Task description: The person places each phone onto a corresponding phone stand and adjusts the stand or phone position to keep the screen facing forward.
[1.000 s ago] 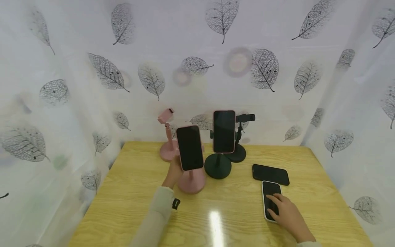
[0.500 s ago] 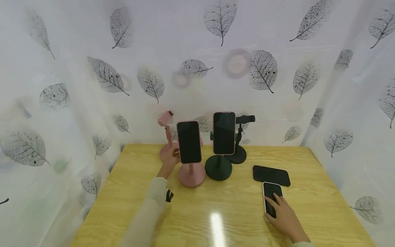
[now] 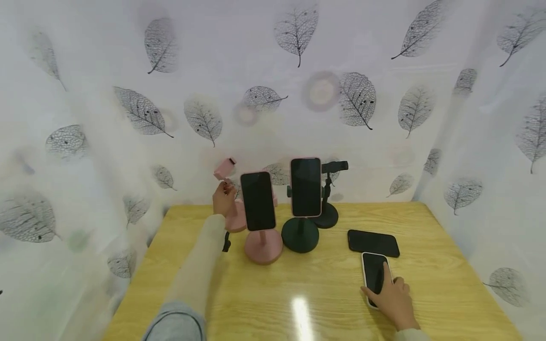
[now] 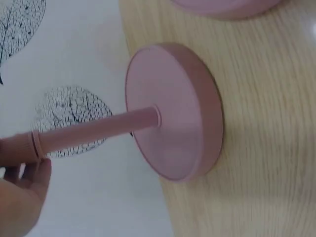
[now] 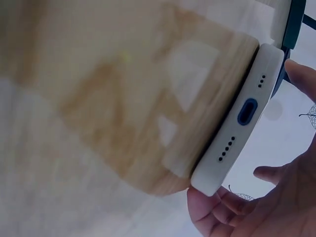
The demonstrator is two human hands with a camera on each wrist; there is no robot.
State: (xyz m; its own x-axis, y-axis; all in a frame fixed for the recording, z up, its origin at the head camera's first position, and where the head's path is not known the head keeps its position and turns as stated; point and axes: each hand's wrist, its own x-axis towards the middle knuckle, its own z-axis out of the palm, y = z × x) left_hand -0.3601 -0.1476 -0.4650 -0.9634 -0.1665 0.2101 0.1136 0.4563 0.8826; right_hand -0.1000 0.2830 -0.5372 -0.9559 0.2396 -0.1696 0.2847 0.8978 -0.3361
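Your left hand (image 3: 223, 199) grips the upper post of the rear pink stand (image 4: 143, 118), whose base sits on the table (image 3: 332, 279), left of and behind the front pink stand (image 3: 263, 253). Your right hand (image 3: 393, 297) holds the white phone (image 3: 373, 275) flat, thumb at its left edge, curled fingers at its right, index over the screen. The black phone (image 3: 373, 243) lies just beyond.

Pale sheeting (image 3: 268, 135) printed with skeletal leaves (image 3: 358, 98) (dark-veined, scattered) hangs behind and beside the wood-grain table (image 3: 326, 272).
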